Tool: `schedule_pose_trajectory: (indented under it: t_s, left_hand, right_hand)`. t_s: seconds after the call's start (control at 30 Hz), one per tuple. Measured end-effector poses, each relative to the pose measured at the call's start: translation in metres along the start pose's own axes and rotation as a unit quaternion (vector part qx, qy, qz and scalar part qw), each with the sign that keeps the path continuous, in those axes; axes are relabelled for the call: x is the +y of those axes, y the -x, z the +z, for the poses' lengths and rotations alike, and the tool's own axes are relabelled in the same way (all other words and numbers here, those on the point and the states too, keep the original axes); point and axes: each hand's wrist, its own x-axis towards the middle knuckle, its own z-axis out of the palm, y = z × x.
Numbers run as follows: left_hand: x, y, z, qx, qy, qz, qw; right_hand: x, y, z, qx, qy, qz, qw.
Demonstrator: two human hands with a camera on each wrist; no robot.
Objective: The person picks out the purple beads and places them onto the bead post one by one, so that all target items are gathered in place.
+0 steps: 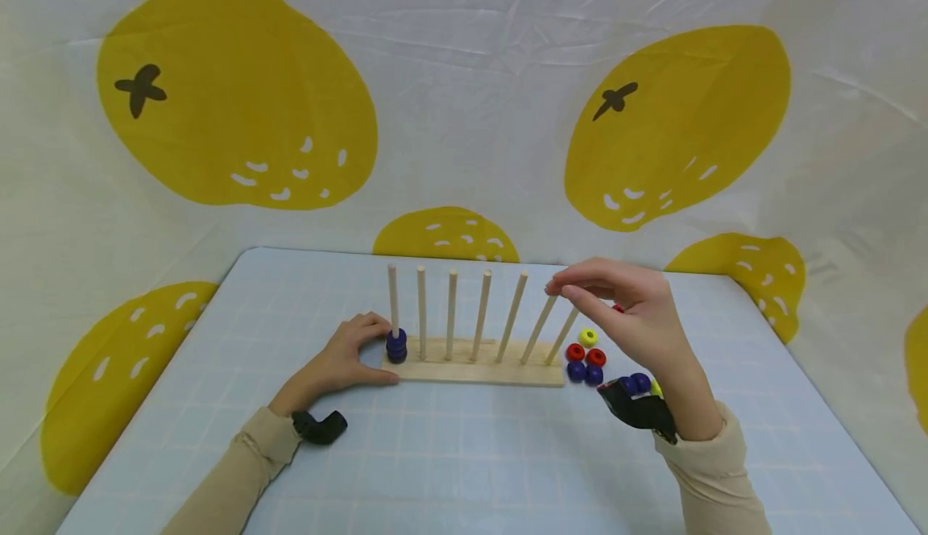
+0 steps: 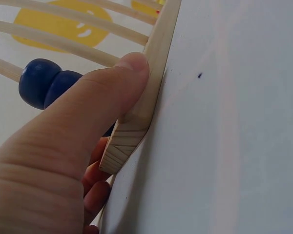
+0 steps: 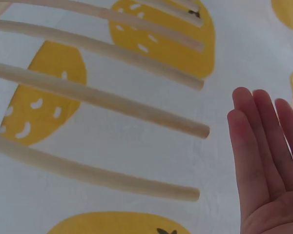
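Note:
A wooden peg rack [image 1: 478, 372] with a row of upright pegs stands on the table. Blue beads [image 1: 396, 347] are stacked low on its leftmost peg. My left hand [image 1: 341, 362] grips the left end of the rack's base; in the left wrist view its thumb [image 2: 129, 73] presses on the wood and the other fingers are partly hidden behind it. At the tops of the rightmost pegs, my right hand [image 1: 627, 309] is raised with nothing in it. The right wrist view shows its fingers [image 3: 251, 156] extended, apart from the peg ends [image 3: 198, 130].
Right of the rack lie loose beads: a yellow bead [image 1: 588, 338], red beads [image 1: 575, 352] and blue beads [image 1: 594, 375]. More blue beads [image 1: 640, 383] are partly covered by the right wrist's black strap [image 1: 638, 410]. A fruit-print sheet [image 1: 464, 140] hangs behind the table [image 1: 435, 462].

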Motion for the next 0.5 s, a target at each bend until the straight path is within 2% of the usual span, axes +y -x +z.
schedule_pose_trajectory:
  t_s: [0.1, 0.3, 0.5]
  left_hand:
    - [-0.001, 0.000, 0.000, 0.000, 0.000, 0.003, 1.0000]
    - [-0.001, 0.000, 0.000, 0.000, -0.002, 0.003, 1.0000]
    - [0.001, -0.001, 0.000, 0.000, 0.006, 0.007, 1.0000]
  right_hand:
    - [0.003, 0.010, -0.011, 0.010, 0.001, 0.011, 0.9999]
    - [0.008, 0.030, -0.031, 0.053, 0.008, 0.064, 0.9965]
    - [0.016, 0.048, -0.048, 0.077, 0.053, 0.143, 0.9853]
